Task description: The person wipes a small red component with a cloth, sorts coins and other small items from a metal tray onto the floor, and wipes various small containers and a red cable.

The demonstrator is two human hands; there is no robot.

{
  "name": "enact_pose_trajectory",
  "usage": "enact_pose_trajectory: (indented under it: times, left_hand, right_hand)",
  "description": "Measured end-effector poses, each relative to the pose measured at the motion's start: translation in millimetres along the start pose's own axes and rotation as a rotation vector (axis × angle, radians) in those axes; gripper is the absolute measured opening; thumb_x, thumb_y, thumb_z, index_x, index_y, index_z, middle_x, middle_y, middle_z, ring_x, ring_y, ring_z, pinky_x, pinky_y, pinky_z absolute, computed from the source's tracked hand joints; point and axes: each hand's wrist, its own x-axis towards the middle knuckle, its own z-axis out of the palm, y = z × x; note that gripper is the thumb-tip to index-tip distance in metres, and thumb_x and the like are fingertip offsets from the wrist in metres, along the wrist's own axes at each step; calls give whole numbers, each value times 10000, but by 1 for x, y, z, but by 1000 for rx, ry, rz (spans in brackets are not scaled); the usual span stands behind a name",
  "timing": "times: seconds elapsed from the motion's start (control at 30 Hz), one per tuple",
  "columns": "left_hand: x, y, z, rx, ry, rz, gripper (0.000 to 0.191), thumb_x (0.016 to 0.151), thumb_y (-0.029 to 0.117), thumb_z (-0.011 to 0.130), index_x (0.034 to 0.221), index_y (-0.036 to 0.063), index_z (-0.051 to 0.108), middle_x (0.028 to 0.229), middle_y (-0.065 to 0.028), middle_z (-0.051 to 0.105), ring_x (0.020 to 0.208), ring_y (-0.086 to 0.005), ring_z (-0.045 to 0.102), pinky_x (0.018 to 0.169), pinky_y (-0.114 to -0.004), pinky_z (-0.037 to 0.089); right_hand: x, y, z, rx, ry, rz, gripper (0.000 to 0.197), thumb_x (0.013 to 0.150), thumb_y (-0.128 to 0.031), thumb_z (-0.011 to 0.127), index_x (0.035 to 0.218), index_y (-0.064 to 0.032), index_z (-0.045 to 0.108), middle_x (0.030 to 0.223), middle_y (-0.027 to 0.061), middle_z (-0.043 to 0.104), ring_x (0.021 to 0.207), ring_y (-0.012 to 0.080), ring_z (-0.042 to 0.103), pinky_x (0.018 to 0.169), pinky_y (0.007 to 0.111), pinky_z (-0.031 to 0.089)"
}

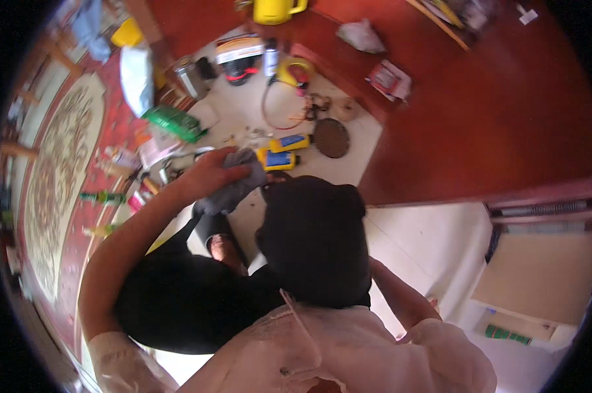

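My left hand (222, 172) grips a crumpled grey cloth (244, 182) above the floor. Beside the cloth rises my bent knee in black trousers (315, 236). My right forearm passes behind this knee; a bit of skin, perhaps fingertips of my right hand (276, 180), shows past its far edge beside a dark object. What that hand holds is hidden. Just beyond the cloth lie two yellow containers with blue labels, one (279, 159) nearer and one (290, 143) farther. A round dark brown disc (331, 138) lies to their right.
A red-brown wooden surface (473, 123) borders the right, with a small red-and-white packet (388, 80) on it. A yellow mug (272, 11) stands at the top. A green plastic packet (174, 123), a metal canister (190, 78) and a green bottle (102, 197) are at left.
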Motion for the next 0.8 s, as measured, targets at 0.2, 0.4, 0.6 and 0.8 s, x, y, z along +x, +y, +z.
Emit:
enact_pose_trajectory:
  times: [0.2,0.4,0.6,0.8]
  left_hand:
    - [2,-71,1,-157,105,-40,404,729,283,650,1020,10,588,854,-148,626,748,-210,603,654,-320,477]
    - [1,-118,24,-224,114,-4,322,748,246,629,989,35,594,737,-142,610,704,-204,598,644,-336,471]
    - [-7,-144,57,-307,66,-118,272,758,231,623,925,19,601,758,-154,616,722,-220,603,700,-339,465]
    - [0,-176,87,-818,129,-248,299,787,228,620,973,-6,601,831,-81,647,759,-141,599,705,-293,474]
  right_hand:
    - [58,-176,-19,-166,247,-262,327,863,-365,495,923,-58,589,796,91,598,737,204,573,651,337,471]
    - [94,-268,-33,-523,344,-320,297,852,-330,495,864,-49,592,754,88,604,698,221,580,634,359,460]
    - [187,-249,-84,-607,582,-248,228,812,-254,521,798,-36,587,774,154,624,753,341,601,635,421,459]
    - [252,-274,-124,-746,567,-269,195,825,-234,469,822,-67,570,851,192,613,814,391,575,683,468,458]
